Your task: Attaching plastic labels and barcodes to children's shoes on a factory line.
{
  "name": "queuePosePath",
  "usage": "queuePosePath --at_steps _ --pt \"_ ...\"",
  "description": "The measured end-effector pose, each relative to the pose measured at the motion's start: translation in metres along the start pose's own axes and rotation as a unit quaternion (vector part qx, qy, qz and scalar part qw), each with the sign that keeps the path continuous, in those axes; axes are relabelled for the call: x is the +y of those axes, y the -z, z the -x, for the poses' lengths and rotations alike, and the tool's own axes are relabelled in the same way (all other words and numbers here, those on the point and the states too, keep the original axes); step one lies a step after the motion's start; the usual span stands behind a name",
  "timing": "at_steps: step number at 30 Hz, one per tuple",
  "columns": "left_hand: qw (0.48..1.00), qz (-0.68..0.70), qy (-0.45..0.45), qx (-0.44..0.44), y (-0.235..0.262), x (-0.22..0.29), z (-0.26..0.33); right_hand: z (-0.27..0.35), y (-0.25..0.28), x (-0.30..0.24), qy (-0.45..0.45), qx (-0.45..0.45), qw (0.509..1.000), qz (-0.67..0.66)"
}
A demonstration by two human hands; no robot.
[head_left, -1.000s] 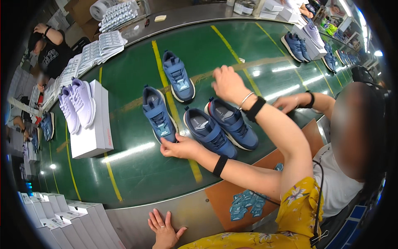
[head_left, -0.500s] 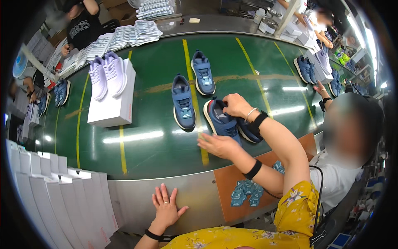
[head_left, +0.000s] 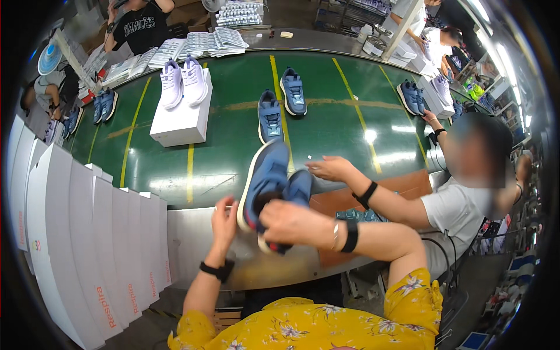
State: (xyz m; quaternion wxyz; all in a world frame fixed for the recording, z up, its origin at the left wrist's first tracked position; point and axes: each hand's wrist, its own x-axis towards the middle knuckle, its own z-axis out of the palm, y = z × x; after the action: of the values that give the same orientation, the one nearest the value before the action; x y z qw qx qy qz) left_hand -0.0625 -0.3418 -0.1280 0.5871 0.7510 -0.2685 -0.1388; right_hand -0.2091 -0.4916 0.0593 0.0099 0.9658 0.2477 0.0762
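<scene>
A pair of blue strap sneakers (head_left: 268,169) with pale soles is in the air over the metal table edge, tilted, toes pointing away from me. My right hand (head_left: 291,224) grips them at the heel openings, slightly blurred. Just left of the nearer sneaker, my left hand (head_left: 223,224) is raised, fingers loosely bent and apart, nothing in it. Beyond, another pair of blue strap sneakers (head_left: 270,119) stands on the green conveyor belt (head_left: 233,125), with small teal labels on the straps.
A co-worker's hand (head_left: 332,169) reaches in from the right. Lavender sneakers (head_left: 194,84) stand on a white shoebox (head_left: 181,125). White boxes (head_left: 105,233) are stacked upright at left. Teal labels (head_left: 356,216) lie on a brown board (head_left: 402,189). More blue sneakers (head_left: 411,98) are at far right.
My right hand has lifted the pair of sneakers off the belt and drawn it toward me. My left hand has risen from the metal edge to beside them. The co-worker's hand has drawn back.
</scene>
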Motion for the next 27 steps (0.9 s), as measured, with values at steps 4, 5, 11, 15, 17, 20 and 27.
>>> queuePosePath --at_steps 4,5,11,15,17,20,27 --pt "0.997 -0.015 0.005 -0.078 -0.018 0.029 -0.084 0.01 -0.064 -0.077 0.046 -0.056 0.996 -0.048" --pt "0.995 -0.052 -0.008 -0.087 -0.035 0.036 -0.1 0.02 -0.087 -0.097 0.052 -0.051 0.997 -0.039" --pt "0.987 -0.128 -0.037 -0.093 -0.13 0.024 -0.162 0.028 -0.038 -0.106 -0.027 -0.01 0.992 -0.122" --pt "0.985 -0.16 -0.042 -0.056 -0.157 0.019 -0.203 0.077 -0.027 -0.106 -0.134 0.146 0.952 -0.233" --pt "0.984 -0.137 -0.095 -0.07 -0.162 0.014 -0.224 0.101 -0.023 -0.109 -0.205 0.164 0.935 -0.24" --pt "0.976 -0.14 -0.139 -0.094 -0.172 0.011 -0.258 0.124 -0.033 -0.114 -0.303 0.188 0.901 -0.245" --pt "0.988 -0.115 -0.104 0.001 -0.228 0.025 -0.286 0.141 -0.041 -0.103 -0.379 0.211 0.87 -0.236"
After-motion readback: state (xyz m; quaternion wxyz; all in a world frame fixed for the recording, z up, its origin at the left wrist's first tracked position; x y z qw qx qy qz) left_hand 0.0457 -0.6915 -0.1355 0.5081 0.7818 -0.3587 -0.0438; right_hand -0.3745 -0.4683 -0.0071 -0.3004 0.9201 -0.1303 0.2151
